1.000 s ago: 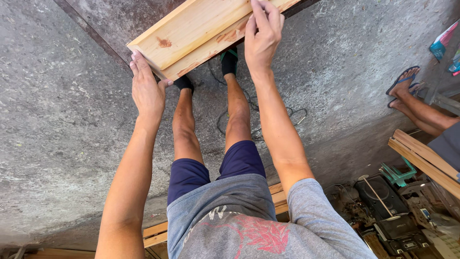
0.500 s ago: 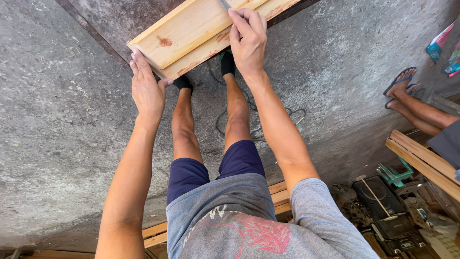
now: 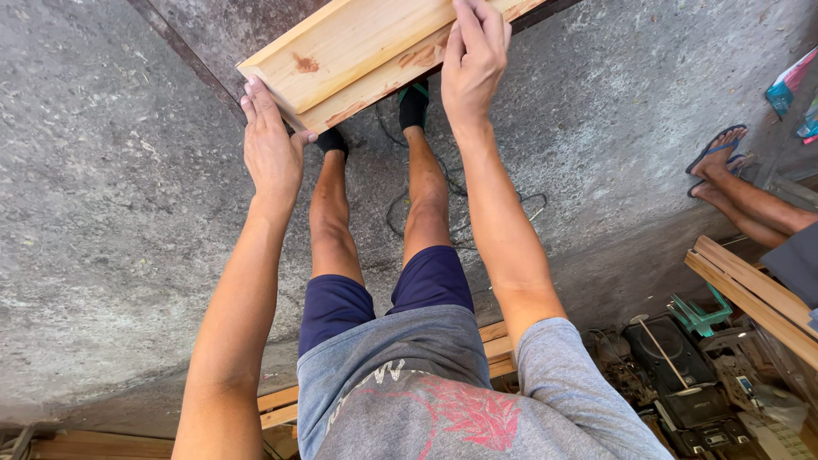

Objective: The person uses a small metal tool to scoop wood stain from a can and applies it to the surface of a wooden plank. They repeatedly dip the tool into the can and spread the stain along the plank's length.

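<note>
A pale wooden board assembly [image 3: 358, 51] with reddish knots lies tilted above my feet, over the grey concrete floor. My left hand [image 3: 271, 149] grips its near left corner, fingers wrapped on the edge. My right hand [image 3: 475, 60] presses flat on the board's top face further right, fingers together. My legs in blue shorts and black sandals [image 3: 414, 104] stand under the board.
A thin cable [image 3: 443, 196] loops on the floor by my feet. Another person's feet in blue flip-flops [image 3: 720, 158] rest at the right. Wooden planks [image 3: 750, 294], a green clamp [image 3: 697, 313] and dark tools [image 3: 673, 358] lie at lower right. More planks [image 3: 281, 400] lie behind me.
My right hand has slid down and left along the board's top face. The left hand has stayed on the corner.
</note>
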